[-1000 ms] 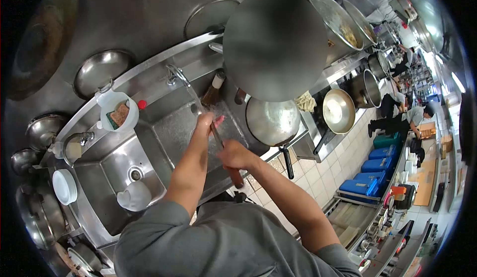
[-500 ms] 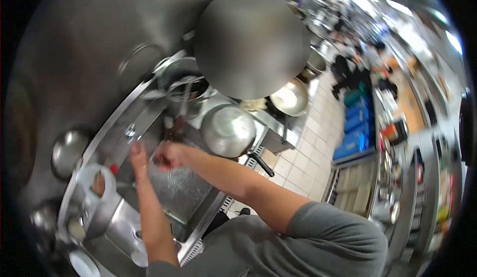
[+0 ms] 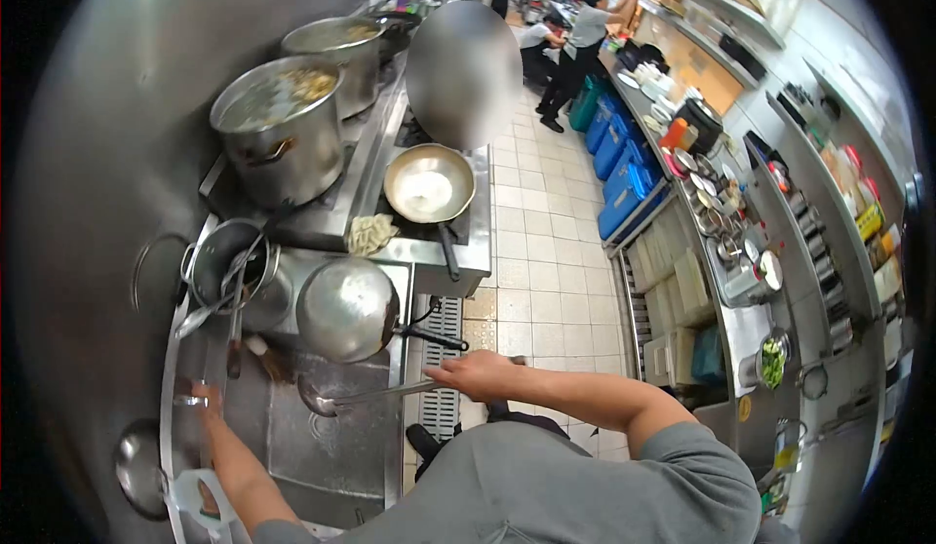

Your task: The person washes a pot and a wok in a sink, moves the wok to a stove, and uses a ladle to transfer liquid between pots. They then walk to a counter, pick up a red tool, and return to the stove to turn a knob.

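My right hand [image 3: 476,375] is closed round the long metal handle of a ladle [image 3: 375,394], whose round bowl [image 3: 314,398] hangs over the sink [image 3: 327,451]. At the sink's left edge, my left hand [image 3: 207,400] is at the metal tap [image 3: 192,402], its fingers partly hidden and apparently closed on it. A wok [image 3: 348,308] with a black handle lies bottom up at the sink's far end. Beside it, a pot [image 3: 234,261] holds several long-handled utensils. A brush [image 3: 265,357] leans in the sink's far left corner.
Two large stockpots [image 3: 278,139] stand on the stove, with a frying pan [image 3: 429,185] and a crumpled cloth [image 3: 371,235] nearby. A plastic jug [image 3: 200,497] is at lower left. Blue bins [image 3: 624,193] and a laden counter line the right. Other people [image 3: 575,52] work farther back.
My hands were close together over the sink, blurred. Now they are apart: the right is farther right with the ladle, the left at the tap. The view has turned, bringing the stockpots into sight.
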